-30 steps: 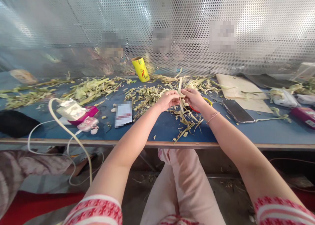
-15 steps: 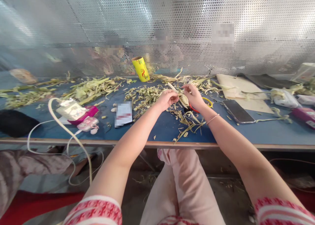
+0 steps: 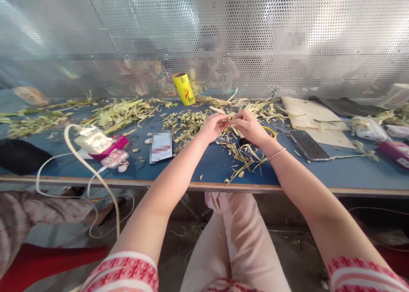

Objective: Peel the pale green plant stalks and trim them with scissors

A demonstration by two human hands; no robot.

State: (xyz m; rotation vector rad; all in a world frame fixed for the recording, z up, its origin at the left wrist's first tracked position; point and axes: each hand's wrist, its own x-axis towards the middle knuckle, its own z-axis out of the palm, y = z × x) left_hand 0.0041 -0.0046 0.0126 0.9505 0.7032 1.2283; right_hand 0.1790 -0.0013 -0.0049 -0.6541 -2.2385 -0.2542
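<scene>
My left hand (image 3: 213, 129) and my right hand (image 3: 251, 128) meet above the table, fingertips nearly touching. Both have their fingers closed in a pinch around a pale, dry plant strip (image 3: 217, 110), whose end sticks out past the left fingers. Most of the strip is hidden by my fingers. Around and beneath my hands lie loose yellow-green plant scraps (image 3: 188, 124), some curled and husk-like. Just right of my right hand shows a yellow loop (image 3: 271, 132), like a handle, with a dark piece below the hand.
On the blue tabletop (image 3: 179, 173) stand a tilted yellow tube (image 3: 184, 90), a phone (image 3: 309, 145) and a second screen device (image 3: 160, 147). Cardboard (image 3: 306, 113) lies at right. A corded charger (image 3: 96, 141) and longer leaves (image 3: 115, 115) are at left. Perforated metal (image 3: 249, 41) closes the back.
My hands have drawn closer together. The pale, husk-like piece that hung below my right fingers is no longer visible there, and the red loop near it is now covered.
</scene>
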